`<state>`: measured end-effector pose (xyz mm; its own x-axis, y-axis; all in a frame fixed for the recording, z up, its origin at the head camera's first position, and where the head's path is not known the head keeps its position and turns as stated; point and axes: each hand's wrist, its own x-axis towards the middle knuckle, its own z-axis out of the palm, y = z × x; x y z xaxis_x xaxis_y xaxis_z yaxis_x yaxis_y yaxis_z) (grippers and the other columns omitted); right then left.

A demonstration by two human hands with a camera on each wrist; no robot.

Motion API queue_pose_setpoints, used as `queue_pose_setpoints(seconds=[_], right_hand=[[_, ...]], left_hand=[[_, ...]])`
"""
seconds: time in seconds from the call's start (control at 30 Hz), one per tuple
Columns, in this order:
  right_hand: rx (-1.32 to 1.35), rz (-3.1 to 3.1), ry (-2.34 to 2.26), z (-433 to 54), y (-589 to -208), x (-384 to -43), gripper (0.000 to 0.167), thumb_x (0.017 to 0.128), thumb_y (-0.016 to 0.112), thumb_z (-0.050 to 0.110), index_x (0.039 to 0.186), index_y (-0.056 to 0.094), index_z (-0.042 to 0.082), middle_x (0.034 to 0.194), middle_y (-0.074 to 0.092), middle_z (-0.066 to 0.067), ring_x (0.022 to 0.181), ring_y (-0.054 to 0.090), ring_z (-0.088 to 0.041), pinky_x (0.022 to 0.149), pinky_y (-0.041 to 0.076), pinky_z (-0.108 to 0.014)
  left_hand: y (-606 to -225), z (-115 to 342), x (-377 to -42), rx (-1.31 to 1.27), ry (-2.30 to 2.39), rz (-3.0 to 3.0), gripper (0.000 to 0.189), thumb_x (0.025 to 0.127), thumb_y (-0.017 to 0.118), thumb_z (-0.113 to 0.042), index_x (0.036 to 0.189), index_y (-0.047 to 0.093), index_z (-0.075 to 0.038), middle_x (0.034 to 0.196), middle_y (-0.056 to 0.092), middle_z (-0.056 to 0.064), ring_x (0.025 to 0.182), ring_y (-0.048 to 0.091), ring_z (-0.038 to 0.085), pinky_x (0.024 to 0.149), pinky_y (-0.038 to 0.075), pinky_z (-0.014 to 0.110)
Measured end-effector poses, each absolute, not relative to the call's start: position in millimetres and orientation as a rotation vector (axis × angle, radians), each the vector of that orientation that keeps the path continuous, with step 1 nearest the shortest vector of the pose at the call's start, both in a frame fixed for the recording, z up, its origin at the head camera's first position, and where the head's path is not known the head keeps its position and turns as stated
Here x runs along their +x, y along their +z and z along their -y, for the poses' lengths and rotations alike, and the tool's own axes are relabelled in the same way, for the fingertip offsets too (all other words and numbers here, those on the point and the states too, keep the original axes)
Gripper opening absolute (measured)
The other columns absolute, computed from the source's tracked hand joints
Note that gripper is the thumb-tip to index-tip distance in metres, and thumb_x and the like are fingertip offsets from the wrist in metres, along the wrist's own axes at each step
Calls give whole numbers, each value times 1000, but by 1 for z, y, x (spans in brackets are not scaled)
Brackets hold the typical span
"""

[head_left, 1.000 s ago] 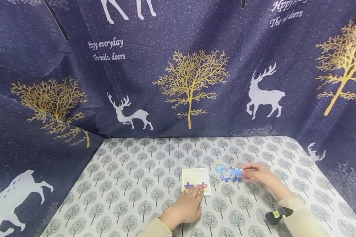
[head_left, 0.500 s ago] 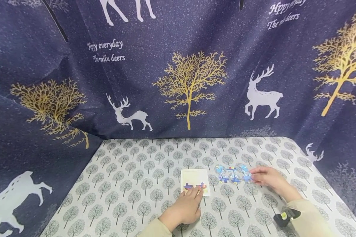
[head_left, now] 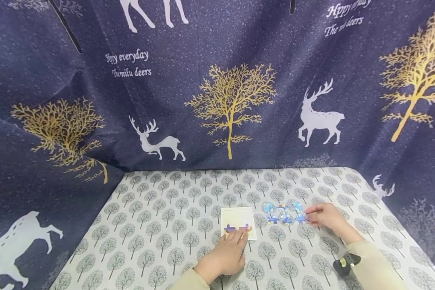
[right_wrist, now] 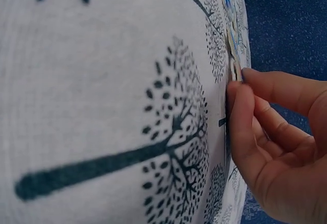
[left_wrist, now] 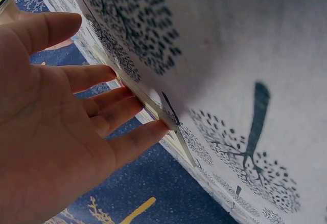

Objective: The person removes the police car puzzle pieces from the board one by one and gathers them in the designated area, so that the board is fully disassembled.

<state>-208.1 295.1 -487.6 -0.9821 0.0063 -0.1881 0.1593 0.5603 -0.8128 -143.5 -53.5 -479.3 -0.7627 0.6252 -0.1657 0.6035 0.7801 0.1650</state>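
Note:
My left hand [head_left: 228, 253] rests with extended fingers on the near part of a small white puzzle tray [head_left: 239, 216]. Red, purple and yellow pieces lie along the tray's near side, partly under the fingertips. In the left wrist view, fingertips touch the edge of the tray [left_wrist: 184, 147]. To the right, my right hand [head_left: 328, 219] pinches the right edge of a blue puzzle piece [head_left: 299, 212] between thumb and fingers, low at the cloth. The right wrist view shows the piece [right_wrist: 236, 70] edge-on at the fingertips. Other blue puzzle pieces [head_left: 275, 213] lie just left of it.
A white tablecloth [head_left: 148, 241] with grey tree prints covers the table. Behind it hangs a dark blue curtain [head_left: 210, 36] with deer and gold trees. A black strap device [head_left: 346, 264] sits on the right wrist.
My right hand has shifted right from its place over the blue pieces, and the rightmost piece now shows beside the others. The left hand has stayed on the tray.

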Motion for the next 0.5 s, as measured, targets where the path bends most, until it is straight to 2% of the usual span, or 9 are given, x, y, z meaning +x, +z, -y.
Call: queue_pose_setpoints(seconds=[0.27,0.5], right_hand=[[178,-2688,-1310,-294,-490,-211,20,81,68,3,96,67,-9,80,70,-9,69,67,-20,63,58,-31],[136,-2694,-1355,-293,-487,-208,21,84,66,3,98,65,-12,82,70,-12,67,67,-21,61,58,-30]], left_hand=[[-480,54,-145,959,153,-2757,59,93,54,-27,146,39,-6,153,32,12,140,32,26,108,35,52],[-477,55,-153,967,234,-2734,53,95,52,-26,144,44,-8,150,37,9,137,35,23,105,39,51]])
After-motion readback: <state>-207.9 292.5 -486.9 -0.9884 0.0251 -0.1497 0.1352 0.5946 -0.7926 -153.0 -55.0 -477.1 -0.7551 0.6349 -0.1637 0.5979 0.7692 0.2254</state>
